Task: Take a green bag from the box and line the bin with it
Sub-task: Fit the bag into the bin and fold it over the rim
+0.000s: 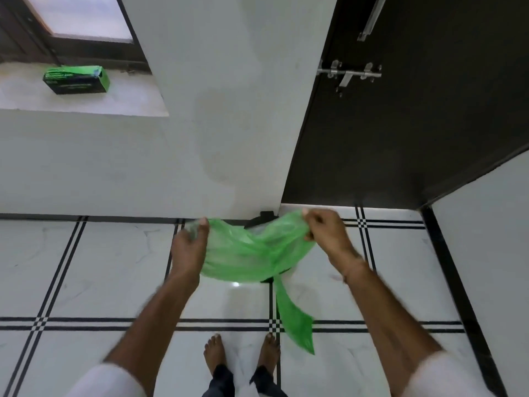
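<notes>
white tiled floor, bin prob. dark

Green bag: thin translucent plastic film, crinkled. Floor, lower frame: glossy polished tile, reflective. Box, upper left: printed cardboard. Door latch, upper right: shiny metal.

A single head-worn view (wide-angle) looks steeply down, close over the hands, toward the tiled floor.
</notes>
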Demonstrator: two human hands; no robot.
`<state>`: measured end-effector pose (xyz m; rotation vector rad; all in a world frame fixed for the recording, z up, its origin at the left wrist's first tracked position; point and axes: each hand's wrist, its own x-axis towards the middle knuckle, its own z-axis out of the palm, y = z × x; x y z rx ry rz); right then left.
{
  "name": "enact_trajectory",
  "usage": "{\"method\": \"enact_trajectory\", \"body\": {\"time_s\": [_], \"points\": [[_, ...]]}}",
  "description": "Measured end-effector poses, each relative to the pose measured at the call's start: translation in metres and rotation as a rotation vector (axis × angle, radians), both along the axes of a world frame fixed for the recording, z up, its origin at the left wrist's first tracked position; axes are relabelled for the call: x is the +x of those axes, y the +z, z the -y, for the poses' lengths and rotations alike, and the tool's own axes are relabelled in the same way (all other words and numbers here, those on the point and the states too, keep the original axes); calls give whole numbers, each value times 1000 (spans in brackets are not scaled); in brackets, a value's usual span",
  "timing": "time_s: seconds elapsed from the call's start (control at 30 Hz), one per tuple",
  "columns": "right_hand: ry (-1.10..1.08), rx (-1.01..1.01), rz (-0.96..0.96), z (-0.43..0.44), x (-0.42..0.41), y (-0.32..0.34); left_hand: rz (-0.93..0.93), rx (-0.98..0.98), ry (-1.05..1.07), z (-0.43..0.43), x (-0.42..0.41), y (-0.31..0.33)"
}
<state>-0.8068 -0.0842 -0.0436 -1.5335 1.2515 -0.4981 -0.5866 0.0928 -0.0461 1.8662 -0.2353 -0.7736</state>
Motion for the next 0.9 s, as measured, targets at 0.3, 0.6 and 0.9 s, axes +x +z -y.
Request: {"method": "enact_trajectory", "body": {"time_s": [0.3, 0.6, 0.9], "points": [[-170, 311, 210, -29, 8, -13, -121, 46, -112, 21, -14, -23], [323, 405, -311, -40, -14, -54, -317, 386, -422, 4, -17, -50], [-88, -348, 120, -30, 15, 13, 331, -51, -132, 17, -24, -10]]}}
